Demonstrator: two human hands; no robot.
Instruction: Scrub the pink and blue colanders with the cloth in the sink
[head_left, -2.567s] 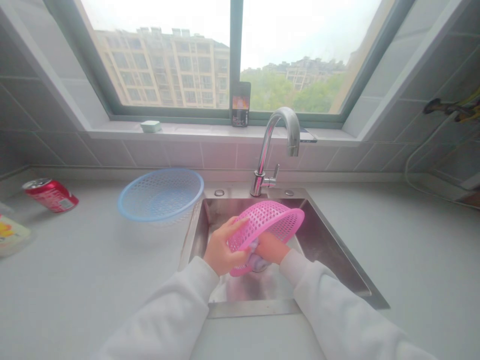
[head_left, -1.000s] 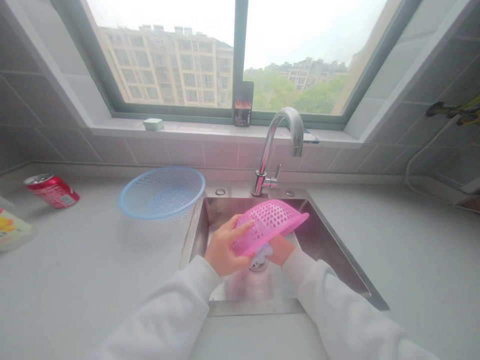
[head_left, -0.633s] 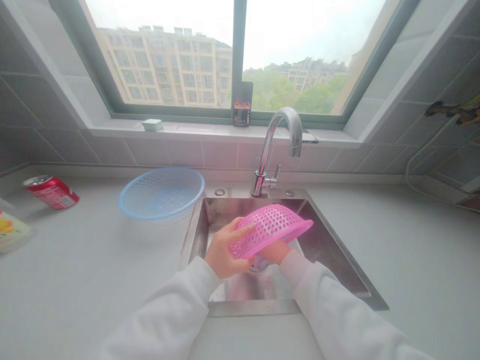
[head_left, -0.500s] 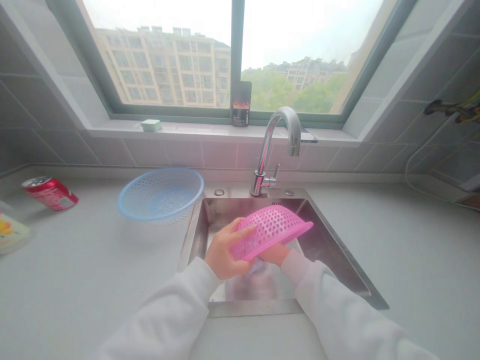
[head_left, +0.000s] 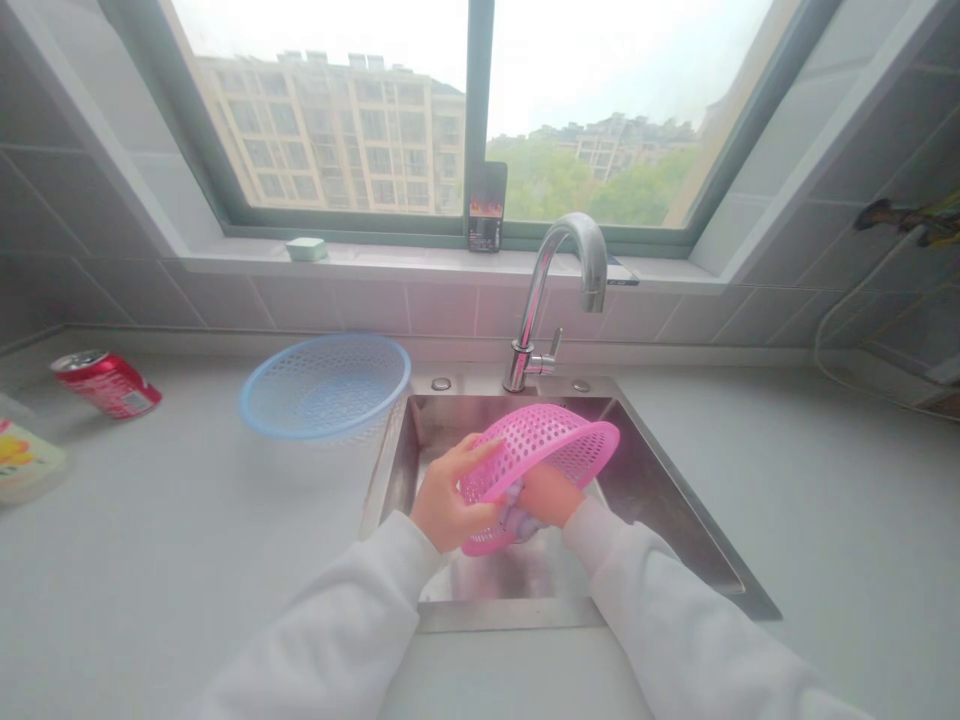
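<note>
Over the steel sink [head_left: 510, 614] a pink perforated plastic basket [head_left: 534, 432] is held tilted on its side, its opening turned toward me and to the right. My left hand [head_left: 454, 495] grips the basket's left side, thumb at the rim and fingers on the outer wall. Inside the basket is my right hand [head_left: 551, 492], its fingers partly hidden, closed on a pale purple cloth [head_left: 519, 520] against the inner wall. The chrome faucet [head_left: 555, 255] stands behind the basket, and no water runs from it.
A blue perforated basket [head_left: 326, 437] sits on the counter left of the sink. Farther left are a red drink can [head_left: 109, 385] lying tilted and a partly visible container [head_left: 22, 460]. The windowsill holds a pale green block [head_left: 307, 250] and a dark upright box [head_left: 487, 205].
The pink basket has turned so that its opening faces me more. My right hand and the purple cloth inside it now show, where the basket wall largely covered them before.
</note>
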